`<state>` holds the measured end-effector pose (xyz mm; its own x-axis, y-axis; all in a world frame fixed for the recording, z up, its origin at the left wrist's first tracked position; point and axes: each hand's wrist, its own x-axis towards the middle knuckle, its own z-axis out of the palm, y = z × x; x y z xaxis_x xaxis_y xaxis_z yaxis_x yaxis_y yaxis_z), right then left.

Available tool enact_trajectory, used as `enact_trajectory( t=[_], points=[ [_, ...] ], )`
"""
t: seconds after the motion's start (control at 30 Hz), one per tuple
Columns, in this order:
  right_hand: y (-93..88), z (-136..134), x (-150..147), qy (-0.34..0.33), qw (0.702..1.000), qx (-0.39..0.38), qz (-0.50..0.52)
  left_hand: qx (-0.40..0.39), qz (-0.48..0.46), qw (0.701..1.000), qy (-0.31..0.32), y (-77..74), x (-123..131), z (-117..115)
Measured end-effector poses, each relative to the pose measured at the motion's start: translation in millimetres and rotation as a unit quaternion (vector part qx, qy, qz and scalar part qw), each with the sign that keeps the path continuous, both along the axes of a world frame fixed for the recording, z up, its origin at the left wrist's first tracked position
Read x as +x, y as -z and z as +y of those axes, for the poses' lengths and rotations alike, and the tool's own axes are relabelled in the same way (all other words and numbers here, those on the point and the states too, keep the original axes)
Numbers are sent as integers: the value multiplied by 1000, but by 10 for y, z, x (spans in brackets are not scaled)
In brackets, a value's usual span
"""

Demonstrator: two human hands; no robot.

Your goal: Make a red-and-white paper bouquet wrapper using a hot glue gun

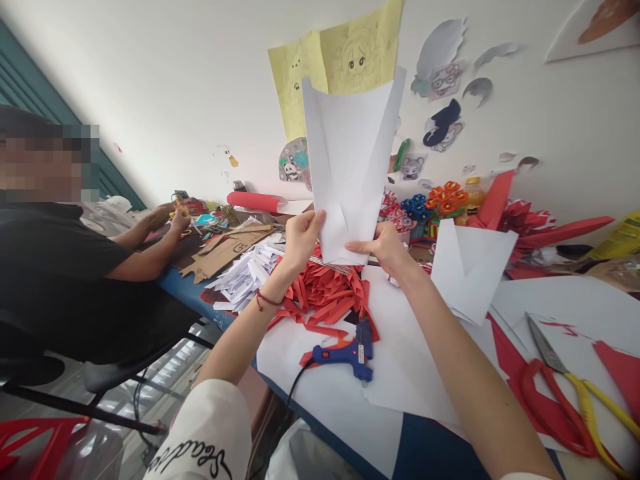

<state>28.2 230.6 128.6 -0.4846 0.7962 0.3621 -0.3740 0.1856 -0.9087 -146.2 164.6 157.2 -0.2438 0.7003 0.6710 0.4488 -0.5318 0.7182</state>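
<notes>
Both my hands hold up one folded sheet of white paper (350, 153), raised above the table in front of the wall. My left hand (302, 240) pinches its lower left edge between thumb and fingers. At the lower right, my right hand (385, 248) grips it with the thumb lying across the front. The sheet's sides are folded inward and its top edge curves down between two corners. Below it lies a heap of red folded paper strips (325, 290), with a pile of white folded strips (250, 270) to its left. A blue glue gun (345, 353) rests nearer me.
Red and yellow scissors (565, 387) lie at the right. Another folded white paper (470, 267) stands by paper flowers (447, 200). A co-worker (65, 267) sits at the left, hands over the table. A cable (299, 381) runs off the table edge.
</notes>
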Motion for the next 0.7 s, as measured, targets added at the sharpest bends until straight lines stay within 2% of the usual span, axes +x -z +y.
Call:
enact_trajectory(
  t=[0.4,0.6,0.7],
  points=[
    [-26,-35,4,17,1000,19,10,-33,-3,999,24,93,33,-156],
    [-47,-52,-7,33,999,26,23,-29,45,998,-44,168,65,-245],
    [-71,-74,-12,53,998,23,28,-50,59,996,-46,190,100,-295]
  ],
)
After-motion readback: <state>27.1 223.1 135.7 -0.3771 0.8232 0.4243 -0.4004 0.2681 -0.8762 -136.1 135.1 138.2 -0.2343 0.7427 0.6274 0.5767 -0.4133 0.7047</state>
